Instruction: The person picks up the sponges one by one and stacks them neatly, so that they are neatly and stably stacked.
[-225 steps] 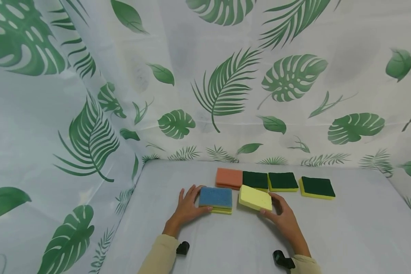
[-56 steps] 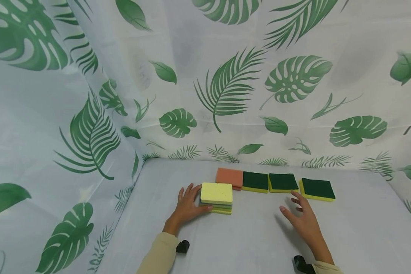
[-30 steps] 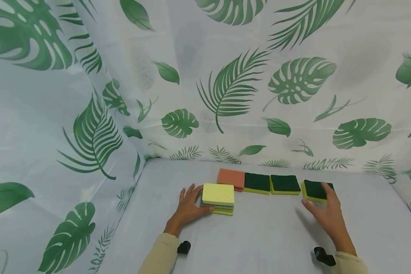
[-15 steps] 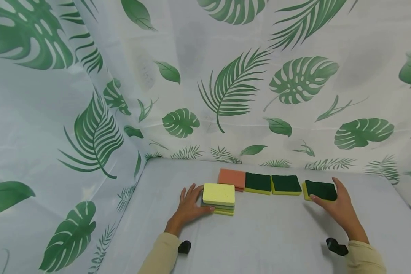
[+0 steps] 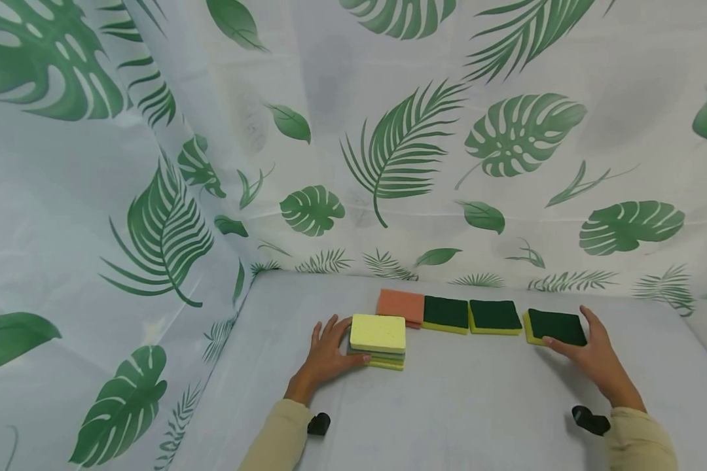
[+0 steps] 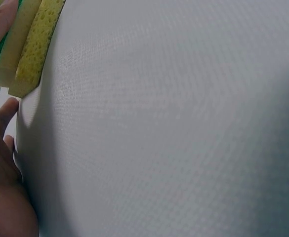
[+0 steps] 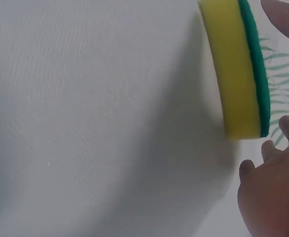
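Observation:
My left hand (image 5: 324,360) holds the left side of a stack of sponges, thumb at the front and fingers behind. A yellow sponge (image 5: 378,333) tops the stack, with bluish and yellow layers beneath. In the left wrist view, the thumb lies against the stacked sponges (image 6: 29,54) at the upper left. My right hand (image 5: 599,356) is spread around the right end of the rightmost dark green and yellow scouring sponge (image 5: 556,326), thumb over its front edge. In the right wrist view, that sponge lies green side up, with gaps between it and the visible fingers.
An orange sponge (image 5: 400,305) and two more green-topped sponges, one in the middle (image 5: 446,312) and one right of it (image 5: 495,315), form a row behind the stack. The white table (image 5: 459,405) meets a leaf-printed cloth (image 5: 412,229) at the back and left.
The yellow sponge has gone from my right hand onto the stack. My right hand has let go and moved right to the end green sponge. My left hand stays at the stack.

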A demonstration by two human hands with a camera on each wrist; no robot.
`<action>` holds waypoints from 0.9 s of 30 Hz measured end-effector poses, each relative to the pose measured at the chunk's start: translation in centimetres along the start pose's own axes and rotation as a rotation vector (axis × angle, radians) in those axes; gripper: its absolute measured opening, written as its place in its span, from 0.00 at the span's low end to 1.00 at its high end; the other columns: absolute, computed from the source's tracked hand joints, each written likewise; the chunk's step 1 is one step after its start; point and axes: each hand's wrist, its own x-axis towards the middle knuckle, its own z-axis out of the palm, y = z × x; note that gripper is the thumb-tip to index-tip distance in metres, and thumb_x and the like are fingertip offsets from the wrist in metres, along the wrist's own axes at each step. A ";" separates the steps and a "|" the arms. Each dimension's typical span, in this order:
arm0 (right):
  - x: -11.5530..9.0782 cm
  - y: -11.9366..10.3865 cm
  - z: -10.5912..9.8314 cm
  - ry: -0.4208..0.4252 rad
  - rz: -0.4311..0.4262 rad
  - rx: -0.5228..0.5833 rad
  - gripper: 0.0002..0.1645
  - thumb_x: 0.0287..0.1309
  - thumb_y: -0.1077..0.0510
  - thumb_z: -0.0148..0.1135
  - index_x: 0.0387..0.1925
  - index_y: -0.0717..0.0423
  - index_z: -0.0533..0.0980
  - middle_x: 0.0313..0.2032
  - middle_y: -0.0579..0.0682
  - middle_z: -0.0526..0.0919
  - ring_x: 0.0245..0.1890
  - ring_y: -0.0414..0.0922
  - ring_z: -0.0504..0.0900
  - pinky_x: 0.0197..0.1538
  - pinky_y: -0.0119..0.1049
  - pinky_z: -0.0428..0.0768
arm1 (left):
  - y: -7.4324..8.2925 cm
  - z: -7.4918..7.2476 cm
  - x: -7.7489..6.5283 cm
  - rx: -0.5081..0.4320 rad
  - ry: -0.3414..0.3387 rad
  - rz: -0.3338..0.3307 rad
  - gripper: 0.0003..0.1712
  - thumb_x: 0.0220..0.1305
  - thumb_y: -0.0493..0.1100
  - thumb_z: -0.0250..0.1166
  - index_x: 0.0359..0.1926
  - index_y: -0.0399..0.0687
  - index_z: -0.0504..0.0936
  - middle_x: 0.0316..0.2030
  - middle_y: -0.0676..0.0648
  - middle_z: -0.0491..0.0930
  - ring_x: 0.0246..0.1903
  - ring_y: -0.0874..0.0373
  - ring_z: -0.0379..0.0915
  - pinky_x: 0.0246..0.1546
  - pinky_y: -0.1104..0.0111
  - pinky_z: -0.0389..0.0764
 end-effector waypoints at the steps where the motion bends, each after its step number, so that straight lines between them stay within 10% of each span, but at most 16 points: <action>1: 0.1 0.1 -0.1 -0.009 0.006 0.002 0.71 0.72 0.41 0.68 0.82 0.67 0.26 0.79 0.79 0.25 0.77 0.80 0.30 0.70 0.83 0.40 | 0.0 0.0 0.0 -0.004 0.005 0.003 0.55 0.58 0.66 0.76 0.80 0.48 0.67 0.77 0.44 0.68 0.82 0.40 0.46 0.79 0.41 0.34; 14: 0.9 0.4 -0.7 -0.142 0.042 0.008 0.74 0.72 0.39 0.68 0.81 0.64 0.20 0.77 0.81 0.22 0.74 0.85 0.34 0.70 0.83 0.42 | 0.3 -0.2 0.0 -0.014 0.014 0.000 0.55 0.59 0.65 0.76 0.80 0.47 0.67 0.77 0.44 0.68 0.82 0.40 0.46 0.79 0.40 0.34; 27: 1.1 1.8 -0.1 -0.078 0.069 -0.035 0.71 0.72 0.41 0.68 0.80 0.72 0.27 0.76 0.85 0.31 0.72 0.86 0.42 0.71 0.82 0.46 | 0.1 -0.1 0.0 -0.006 0.001 -0.004 0.55 0.58 0.66 0.76 0.80 0.47 0.67 0.78 0.44 0.67 0.82 0.40 0.46 0.79 0.40 0.35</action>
